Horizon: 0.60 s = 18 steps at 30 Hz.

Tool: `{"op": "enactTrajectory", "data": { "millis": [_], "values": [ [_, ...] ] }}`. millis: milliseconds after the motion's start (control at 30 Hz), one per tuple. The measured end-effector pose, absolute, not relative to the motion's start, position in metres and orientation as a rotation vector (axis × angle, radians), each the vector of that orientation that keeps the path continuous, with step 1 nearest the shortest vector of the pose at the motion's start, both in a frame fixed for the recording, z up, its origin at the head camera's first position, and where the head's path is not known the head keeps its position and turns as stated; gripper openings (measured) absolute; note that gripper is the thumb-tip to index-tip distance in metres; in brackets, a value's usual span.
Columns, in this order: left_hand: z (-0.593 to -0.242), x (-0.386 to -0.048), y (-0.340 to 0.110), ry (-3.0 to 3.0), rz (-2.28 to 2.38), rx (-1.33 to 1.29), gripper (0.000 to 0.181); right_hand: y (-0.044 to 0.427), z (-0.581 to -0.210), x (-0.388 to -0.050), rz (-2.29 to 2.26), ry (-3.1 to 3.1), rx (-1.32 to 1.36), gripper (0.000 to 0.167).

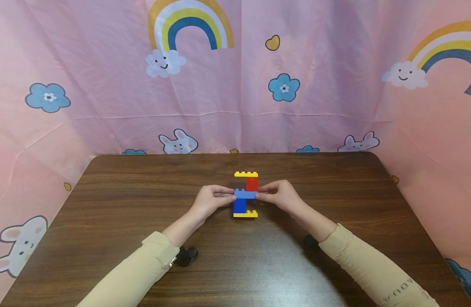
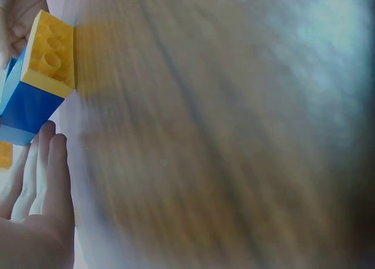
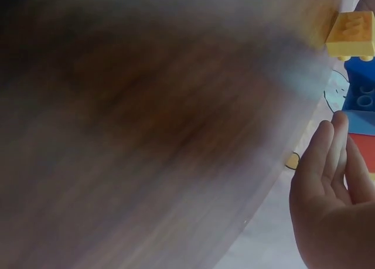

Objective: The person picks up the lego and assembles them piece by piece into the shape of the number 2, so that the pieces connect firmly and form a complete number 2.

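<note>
A stack of toy building blocks stands at the table's middle in the head view. From bottom up it has a yellow block point(image 1: 251, 215), a dark blue block point(image 1: 239, 206), a light blue block point(image 1: 248, 195), a red block point(image 1: 252, 184) and a yellow block point(image 1: 245, 175). My left hand point(image 1: 209, 201) pinches the light blue block's left end between thumb and fingers. At its right end, my right hand point(image 1: 283, 196) pinches too. Both wrist views show long, nearly straight fingers against the stack; the thumbs are hidden there.
The brown wooden table point(image 1: 135, 204) spreads around the stack. A pink printed curtain point(image 1: 228, 94) hangs behind and at both sides. Black wrist devices point(image 1: 187, 256) show below the sleeves point(image 1: 143, 264).
</note>
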<state>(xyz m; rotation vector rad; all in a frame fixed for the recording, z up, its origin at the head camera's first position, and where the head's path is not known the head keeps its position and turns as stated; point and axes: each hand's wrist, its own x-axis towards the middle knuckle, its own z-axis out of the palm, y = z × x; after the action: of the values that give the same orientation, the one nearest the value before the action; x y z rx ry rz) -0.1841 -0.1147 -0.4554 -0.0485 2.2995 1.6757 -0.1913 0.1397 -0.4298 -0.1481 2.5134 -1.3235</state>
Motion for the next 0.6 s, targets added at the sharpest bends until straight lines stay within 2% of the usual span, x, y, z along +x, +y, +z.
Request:
{"op": "enactTrajectory", "data": {
  "millis": [600],
  "values": [
    [-0.4581,-0.1888,-0.1094,2.303,1.741,-0.143,0.026,0.1373,-0.4318,-0.1978,-1.264,2.560,-0.201,0.031]
  ]
}}
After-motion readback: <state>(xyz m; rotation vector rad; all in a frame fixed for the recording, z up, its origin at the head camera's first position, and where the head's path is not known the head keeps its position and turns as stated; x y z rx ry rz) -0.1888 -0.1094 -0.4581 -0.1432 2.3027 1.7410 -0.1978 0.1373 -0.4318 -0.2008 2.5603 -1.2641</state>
